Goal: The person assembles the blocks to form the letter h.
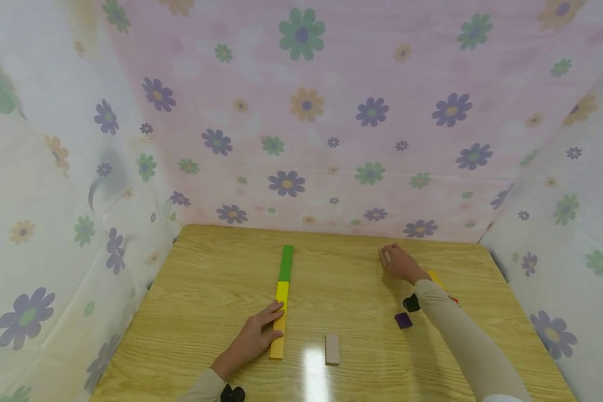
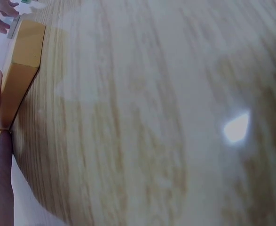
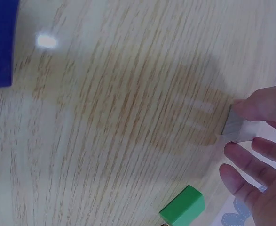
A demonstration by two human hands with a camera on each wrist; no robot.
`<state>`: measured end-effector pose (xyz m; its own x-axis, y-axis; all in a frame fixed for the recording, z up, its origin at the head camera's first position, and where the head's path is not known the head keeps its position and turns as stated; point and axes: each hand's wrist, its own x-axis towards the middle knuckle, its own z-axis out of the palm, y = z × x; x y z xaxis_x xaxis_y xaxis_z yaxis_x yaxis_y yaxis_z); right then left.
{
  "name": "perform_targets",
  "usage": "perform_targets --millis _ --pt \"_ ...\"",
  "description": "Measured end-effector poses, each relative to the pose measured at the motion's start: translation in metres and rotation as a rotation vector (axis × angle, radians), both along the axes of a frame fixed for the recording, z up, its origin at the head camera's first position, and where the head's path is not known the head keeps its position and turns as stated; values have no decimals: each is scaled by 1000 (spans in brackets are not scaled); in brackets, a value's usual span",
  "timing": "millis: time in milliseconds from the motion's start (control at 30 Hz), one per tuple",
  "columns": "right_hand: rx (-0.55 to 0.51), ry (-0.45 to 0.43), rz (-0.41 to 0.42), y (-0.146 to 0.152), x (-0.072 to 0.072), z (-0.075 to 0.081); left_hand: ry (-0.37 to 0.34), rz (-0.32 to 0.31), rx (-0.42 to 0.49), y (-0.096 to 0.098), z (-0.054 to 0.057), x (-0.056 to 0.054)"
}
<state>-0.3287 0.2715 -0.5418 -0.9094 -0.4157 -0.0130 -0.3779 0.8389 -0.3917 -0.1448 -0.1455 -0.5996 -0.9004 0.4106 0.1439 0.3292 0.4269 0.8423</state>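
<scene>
Nearest us, lower edge: beige left sleeve (image 1: 205, 386), black wrist device (image 1: 233, 393) beside it.

Left hand (image 1: 251, 334): fingers fairly straight, resting on the row, thumb at its near-left side; we see no firm clasp. We advise a light, even touch, since a sideways push could open a joint.

Row, running away from us on the wood-grain table (image 1: 206, 312): orange block (image 1: 277, 349) nearest, then yellow block (image 1: 283, 290), then green blocks (image 1: 286, 263), end to end.

Pinkish block (image 1: 332, 350): lying loose right of the row, well apart from it. We would keep the left wrist clear of it.

Pale block (image 3: 232, 126): near the table's far edge, pinched between thumb and fingers of the right hand (image 1: 399, 262). Whether it touches the wood, we cannot tell. We judge a grip on opposite sides best, leaving its underside free and its faces square to any neighbour.

Purple block (image 1: 403, 320): flat, just beside the black right wrist device.

Yellow piece (image 1: 434, 278) and red piece (image 1: 454, 300): partly behind the right sleeve (image 1: 462, 335). We suggest lifting the forearm slightly to avoid dragging them.
</scene>
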Motion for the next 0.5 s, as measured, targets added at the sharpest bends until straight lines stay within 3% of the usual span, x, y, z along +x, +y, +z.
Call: perform_targets --millis 100,233,267,467,500 --pt "-20 -1 -13 0 0 -3 2 1 -5 1 2 0" --pt "6 38 30 1 1 -9 5 2 -5 1 4 0" --pt "17 39 37 1 2 -10 -4 5 0 2 9 2" --pt "16 18 -5 -2 5 -9 -19 11 1 2 6 2" --pt "5 15 -12 -3 6 -9 -12 10 -3 1 1 0"
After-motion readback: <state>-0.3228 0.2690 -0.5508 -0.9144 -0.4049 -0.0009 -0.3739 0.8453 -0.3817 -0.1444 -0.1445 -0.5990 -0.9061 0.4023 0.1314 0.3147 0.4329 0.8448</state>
